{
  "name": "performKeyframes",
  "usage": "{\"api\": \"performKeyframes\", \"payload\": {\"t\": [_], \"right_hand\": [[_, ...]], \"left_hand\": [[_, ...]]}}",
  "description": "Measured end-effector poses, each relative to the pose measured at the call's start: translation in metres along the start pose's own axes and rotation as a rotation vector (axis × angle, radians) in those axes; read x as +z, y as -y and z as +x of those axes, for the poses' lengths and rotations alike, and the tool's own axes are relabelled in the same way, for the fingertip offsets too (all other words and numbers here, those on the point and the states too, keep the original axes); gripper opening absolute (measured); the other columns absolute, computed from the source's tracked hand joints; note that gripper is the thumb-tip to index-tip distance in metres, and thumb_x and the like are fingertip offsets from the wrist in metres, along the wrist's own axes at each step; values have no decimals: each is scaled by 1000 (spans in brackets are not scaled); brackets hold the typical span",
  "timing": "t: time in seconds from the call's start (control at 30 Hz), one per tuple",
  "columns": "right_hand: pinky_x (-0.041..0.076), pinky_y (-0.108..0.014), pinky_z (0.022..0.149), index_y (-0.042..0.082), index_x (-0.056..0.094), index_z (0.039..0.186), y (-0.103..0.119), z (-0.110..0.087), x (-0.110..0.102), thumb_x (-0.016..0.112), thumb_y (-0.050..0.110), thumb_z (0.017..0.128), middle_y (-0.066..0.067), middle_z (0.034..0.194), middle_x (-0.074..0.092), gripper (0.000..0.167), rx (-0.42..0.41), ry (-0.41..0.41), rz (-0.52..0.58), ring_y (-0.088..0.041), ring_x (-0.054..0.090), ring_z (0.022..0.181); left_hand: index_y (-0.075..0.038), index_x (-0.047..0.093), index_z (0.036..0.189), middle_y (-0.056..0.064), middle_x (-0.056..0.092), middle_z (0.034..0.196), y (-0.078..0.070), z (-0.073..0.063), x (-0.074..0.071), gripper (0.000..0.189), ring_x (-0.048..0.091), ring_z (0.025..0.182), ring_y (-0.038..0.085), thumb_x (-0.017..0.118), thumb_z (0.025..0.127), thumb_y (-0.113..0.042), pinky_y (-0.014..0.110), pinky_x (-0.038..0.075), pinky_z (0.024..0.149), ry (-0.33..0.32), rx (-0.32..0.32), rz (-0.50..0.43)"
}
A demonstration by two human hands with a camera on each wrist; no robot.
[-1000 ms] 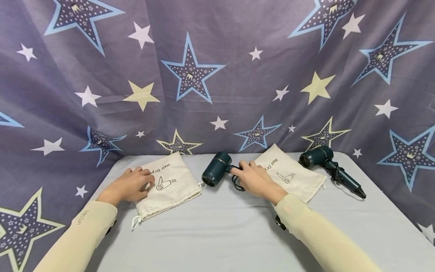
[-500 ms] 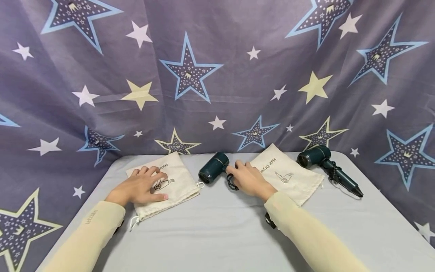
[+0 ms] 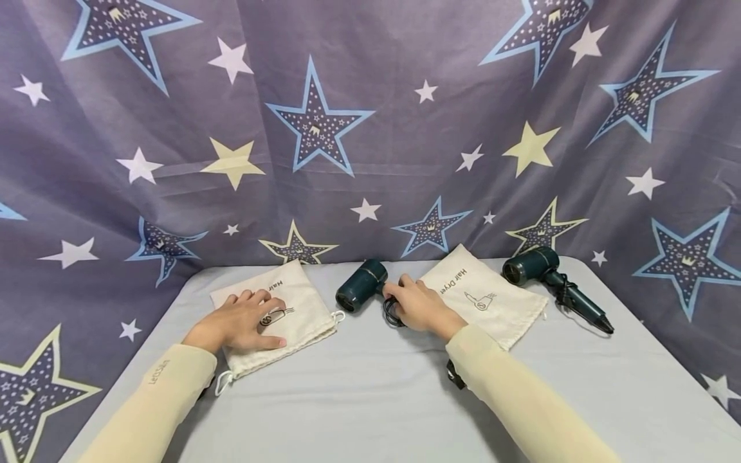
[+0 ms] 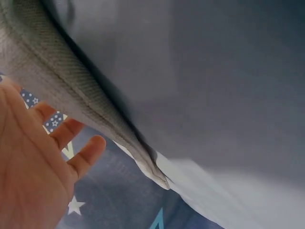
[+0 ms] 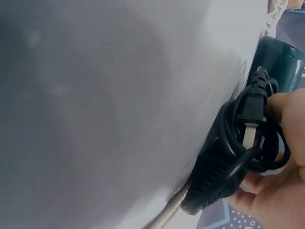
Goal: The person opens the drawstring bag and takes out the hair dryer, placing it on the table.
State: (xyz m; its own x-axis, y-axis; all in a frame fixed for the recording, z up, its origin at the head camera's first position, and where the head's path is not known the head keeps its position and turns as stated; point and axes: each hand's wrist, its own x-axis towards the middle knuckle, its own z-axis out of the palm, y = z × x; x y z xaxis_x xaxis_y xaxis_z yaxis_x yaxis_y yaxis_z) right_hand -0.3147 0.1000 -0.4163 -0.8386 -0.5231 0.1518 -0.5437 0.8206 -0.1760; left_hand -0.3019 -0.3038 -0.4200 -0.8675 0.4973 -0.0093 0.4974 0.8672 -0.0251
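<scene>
My left hand [image 3: 240,325] rests on a cream drawstring bag [image 3: 300,289] printed with "Hair" and a dryer drawing. Its fingers are spread over the cloth, covering part of the print. In the left wrist view the bag's edge [image 4: 76,86] lies beside loosely extended fingers. My right hand [image 3: 422,308] grips the handle of a dark green hair dryer [image 3: 361,286], whose barrel points left on the table. The right wrist view shows the bundled black cord and plug [image 5: 252,109] against the handle, with thumb and fingers around it. Most of the handle is hidden by the hand in the head view.
A second cream bag [image 3: 492,308] lies flat just right of my right hand. Beyond it, another green hair dryer [image 3: 529,265] with its cord wound on the handle lies at the table's back right. A star-patterned curtain [image 3: 393,128] hangs behind the grey-white table [image 3: 353,399].
My left hand has moved right, further onto the left bag, and its fingers have spread flatter. The right hand stays at the dryer handle. The whole view has shifted slightly.
</scene>
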Motion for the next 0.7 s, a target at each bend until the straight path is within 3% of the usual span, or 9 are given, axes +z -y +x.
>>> {"api": "performKeyframes", "payload": {"t": [0.2,0.3,0.43,0.53,0.7], "right_hand": [[50,-47,82,22,63,130,-1,-6,-8,65,29,100,-11,119,55,31,-10,65,68,-30,56,96],[49,-50,94,21,59,139,0,-11,-12,68,40,97,-14,130,54,47,-2,112,105,-33,57,110],[47,-54,98,21,49,150,0,-18,-20,76,55,86,-14,140,53,77,26,152,126,-36,55,120],[46,-55,101,21,44,154,-4,-22,-24,80,59,80,-13,143,52,90,40,149,161,-35,53,124],[43,-54,105,16,43,154,-13,-31,-28,78,55,84,-15,141,54,87,-7,116,216,-35,53,127]], "left_hand": [[-26,55,140,6,53,131,-4,0,-5,82,51,116,33,67,77,-77,60,41,92,-23,12,-10],[-26,56,140,5,54,130,-10,1,-11,80,51,114,32,72,77,-72,59,40,93,-44,23,-18],[-27,55,143,4,54,132,-22,8,-24,79,50,115,31,73,79,-68,57,40,93,-72,43,-20],[-27,53,145,3,54,133,-35,13,-35,79,50,115,31,72,81,-68,55,39,91,-103,69,-20],[-30,51,147,2,54,134,-59,19,-51,76,49,115,29,73,83,-65,54,39,93,-130,124,-51]]}}
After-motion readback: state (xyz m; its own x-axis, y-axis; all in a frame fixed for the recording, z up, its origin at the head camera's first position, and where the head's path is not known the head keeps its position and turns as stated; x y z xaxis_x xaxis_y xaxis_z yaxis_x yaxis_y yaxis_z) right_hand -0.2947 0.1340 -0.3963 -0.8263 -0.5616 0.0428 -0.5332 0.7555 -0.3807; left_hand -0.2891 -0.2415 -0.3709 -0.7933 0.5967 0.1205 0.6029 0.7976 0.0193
